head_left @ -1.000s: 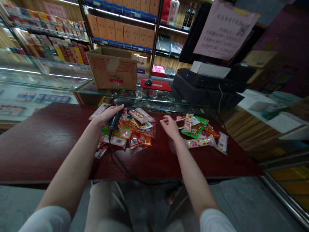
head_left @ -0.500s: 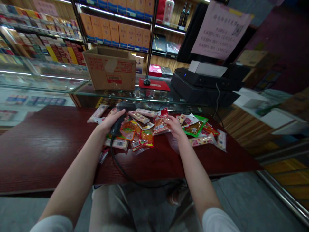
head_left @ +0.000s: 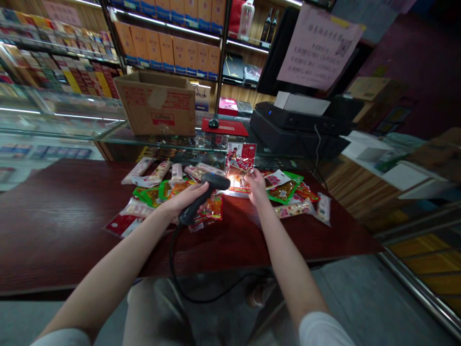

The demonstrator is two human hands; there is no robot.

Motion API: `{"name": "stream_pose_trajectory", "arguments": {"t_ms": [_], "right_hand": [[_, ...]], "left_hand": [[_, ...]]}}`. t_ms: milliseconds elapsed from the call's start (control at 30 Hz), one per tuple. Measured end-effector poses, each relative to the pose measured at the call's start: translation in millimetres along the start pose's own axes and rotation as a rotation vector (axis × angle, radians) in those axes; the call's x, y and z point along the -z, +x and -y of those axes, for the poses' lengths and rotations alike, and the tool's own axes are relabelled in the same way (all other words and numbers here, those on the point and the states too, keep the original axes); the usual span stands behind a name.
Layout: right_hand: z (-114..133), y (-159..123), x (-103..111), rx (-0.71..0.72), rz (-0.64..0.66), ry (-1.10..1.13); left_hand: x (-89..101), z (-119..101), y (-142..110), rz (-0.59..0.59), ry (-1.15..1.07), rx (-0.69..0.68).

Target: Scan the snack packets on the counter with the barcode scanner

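My left hand is closed round the handle of a black corded barcode scanner. The scanner's head points right, and its light falls on a red and clear snack packet. My right hand pinches that packet by its right edge and holds it upright above the table. Under and around my left hand lie green-edged snack packets and pale wrapped bars. To the right of my right hand is another group, with a green-edged packet and a wrapped bar.
A dark red wooden table carries the packets. Behind it, on a glass counter, stand an open cardboard box, a mouse on a red mat, and a black cash drawer below a monitor with a paper notice. The scanner's cable hangs over the front edge.
The scanner has moved right and turned from upright toward the packet, its light now on it. My right hand has raised and tilted the packet so its red front shows.
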State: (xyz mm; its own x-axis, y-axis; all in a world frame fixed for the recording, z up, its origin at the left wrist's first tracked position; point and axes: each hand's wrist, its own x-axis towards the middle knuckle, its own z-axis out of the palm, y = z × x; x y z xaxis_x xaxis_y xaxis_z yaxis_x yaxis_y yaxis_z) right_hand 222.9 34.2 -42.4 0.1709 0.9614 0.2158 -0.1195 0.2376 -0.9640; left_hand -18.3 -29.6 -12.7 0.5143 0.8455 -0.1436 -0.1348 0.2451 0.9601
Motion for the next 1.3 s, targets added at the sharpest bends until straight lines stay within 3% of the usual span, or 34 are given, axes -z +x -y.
{"name": "stream_pose_trajectory", "arguments": {"t_ms": [133, 233, 367, 467, 567, 633, 700, 767, 833, 933, 1100, 1200, 1300], "right_hand": [[-4.0, 2.2, -2.5, 0.027, 0.016, -0.028], [-1.3, 7.4, 7.8, 0.126, -0.015, -0.223], [10.0, 14.3, 46.3, 0.287, -0.205, -0.725], [19.9, 14.4, 77.0, 0.279, -0.403, -1.099], [24.9, 10.6, 83.9, 0.285, -0.529, -1.282], [22.3, 6.9, 71.5, 0.345, -0.382, -1.330], [14.7, 2.3, 51.5, 0.350, -0.076, -1.393], [5.4, -2.2, 33.2, 0.232, 0.169, -1.474], [-1.0, -5.1, 24.0, 0.072, 0.267, -1.533], [0.5, -5.5, 27.7, -0.081, 0.214, -1.568], [15.0, -5.0, 43.4, -0.163, 0.057, -1.549], [14.9, -6.5, 45.8, -0.105, -0.030, -1.550], [6.8, -3.2, 42.3, 0.055, -0.036, -1.528]], "left_hand": [[-4.7, 2.2, 0.1, -0.012, 0.023, -0.014], [-0.7, 2.5, -0.2, -0.036, 0.013, -0.031], [7.3, 0.4, -0.7, -0.085, -0.013, -0.019], [10.5, -5.3, -3.2, -0.174, -0.034, -0.046], [13.3, -12.5, -7.2, -0.236, -0.010, -0.014], [16.0, -16.3, -9.3, -0.265, -0.009, 0.015], [19.5, -18.9, -10.3, -0.292, -0.034, 0.034], [23.6, -20.4, -10.6, -0.320, -0.068, 0.047], [28.6, -21.2, -10.7, -0.359, -0.088, 0.037], [37.3, -22.1, -11.7, -0.408, -0.084, 0.000], [48.9, -25.1, -15.9, -0.376, -0.071, -0.026], [51.5, -27.4, -18.2, -0.407, -0.070, -0.047], [52.8, -29.5, -19.9, -0.418, -0.102, -0.051]]}}
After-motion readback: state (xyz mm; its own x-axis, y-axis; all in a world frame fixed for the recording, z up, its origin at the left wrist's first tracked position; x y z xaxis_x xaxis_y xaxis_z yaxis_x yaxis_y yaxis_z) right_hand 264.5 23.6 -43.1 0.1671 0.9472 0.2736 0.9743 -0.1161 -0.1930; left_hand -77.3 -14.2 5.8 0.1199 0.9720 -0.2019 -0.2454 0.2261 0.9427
